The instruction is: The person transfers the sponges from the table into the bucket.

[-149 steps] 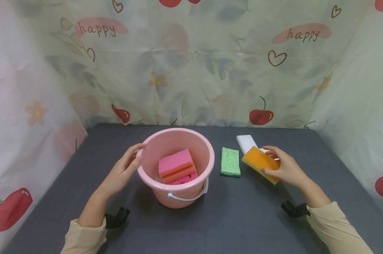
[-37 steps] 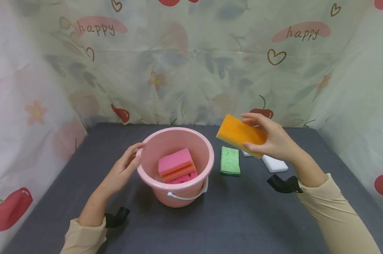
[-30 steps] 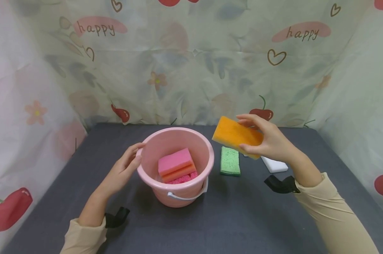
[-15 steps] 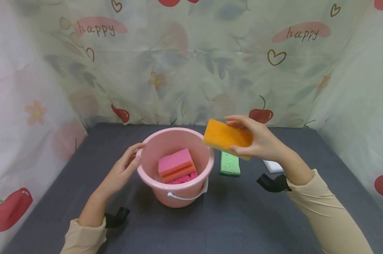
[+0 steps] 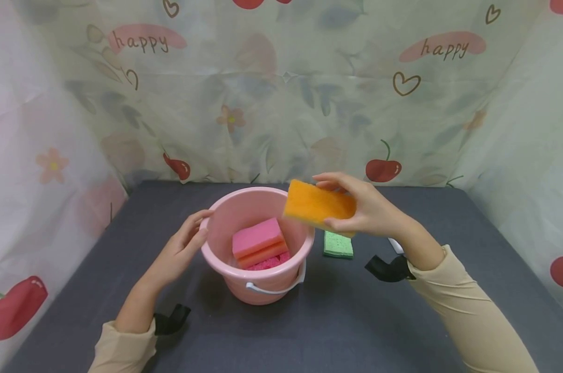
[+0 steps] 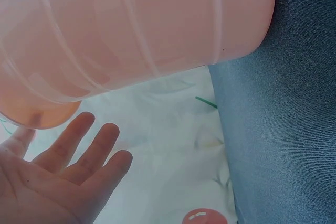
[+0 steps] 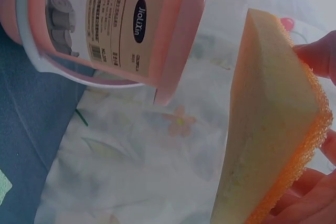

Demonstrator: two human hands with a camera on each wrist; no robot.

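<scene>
In the head view, a pink bucket [image 5: 236, 286] stands on the dark table, its white handle [image 5: 278, 290] hanging down in front. Inside lie a pink-and-orange sponge [image 5: 258, 238] and, under it, a bright pink textured piece [image 5: 269, 261]. My left hand [image 5: 181, 248] touches the bucket's left rim; its fingers [image 6: 94, 150] look loosely extended in the left wrist view. Pinched between thumb and fingers of my right hand [image 5: 370, 210] is an orange sponge [image 5: 316, 202], held tilted above the bucket's right rim. Its pale yellow side [image 7: 268, 114] shows in the right wrist view.
Right of the bucket lies a green sponge [image 5: 338, 247], partly covered by the orange one. A white block [image 5: 395, 246] shows beside my right wrist, mostly hidden. Behind the table hangs a printed cloth [image 5: 281, 103], with further cloth at both sides.
My right hand has lifted the orange sponge from the table's right side and carried it left to the bucket's rim, uncovering, then hiding, the white blocks. Left hand and bucket stay put.
</scene>
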